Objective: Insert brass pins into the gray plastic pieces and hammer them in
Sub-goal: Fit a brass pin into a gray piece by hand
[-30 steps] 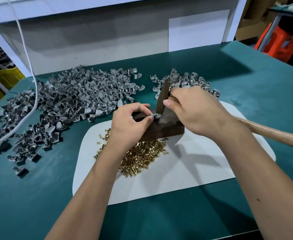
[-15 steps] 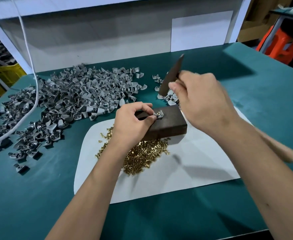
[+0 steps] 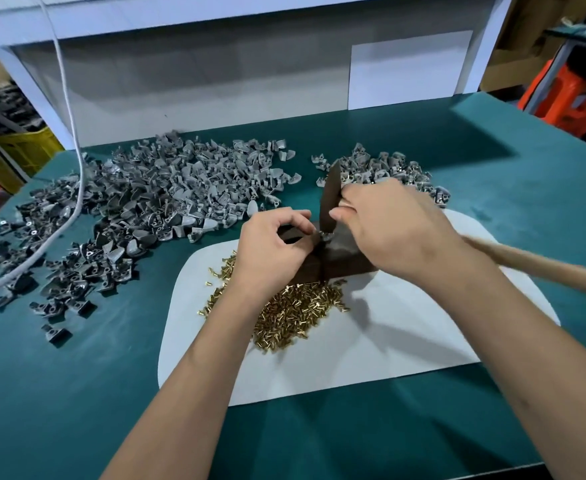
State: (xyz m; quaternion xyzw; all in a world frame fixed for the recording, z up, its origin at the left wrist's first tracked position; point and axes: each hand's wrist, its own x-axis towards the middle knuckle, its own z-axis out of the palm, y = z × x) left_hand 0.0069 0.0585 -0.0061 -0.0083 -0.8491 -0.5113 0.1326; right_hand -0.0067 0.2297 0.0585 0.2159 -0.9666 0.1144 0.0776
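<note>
Two risks I see: my left hand [image 3: 270, 247] pinches the piece [image 3: 326, 234] beside the hammer [image 3: 329, 199] my right hand [image 3: 393, 225] grips, so a skewed blow could hit fingers or bend the pin

We face a teal-covered worktable [image 3: 492, 161] backed by a pale grey panel [image 3: 198, 95] under a white shelf edge [image 3: 215, 15]; orange plastic stools [image 3: 565, 95] stand beyond, yellow crate [image 3: 28, 147] left.
</note>
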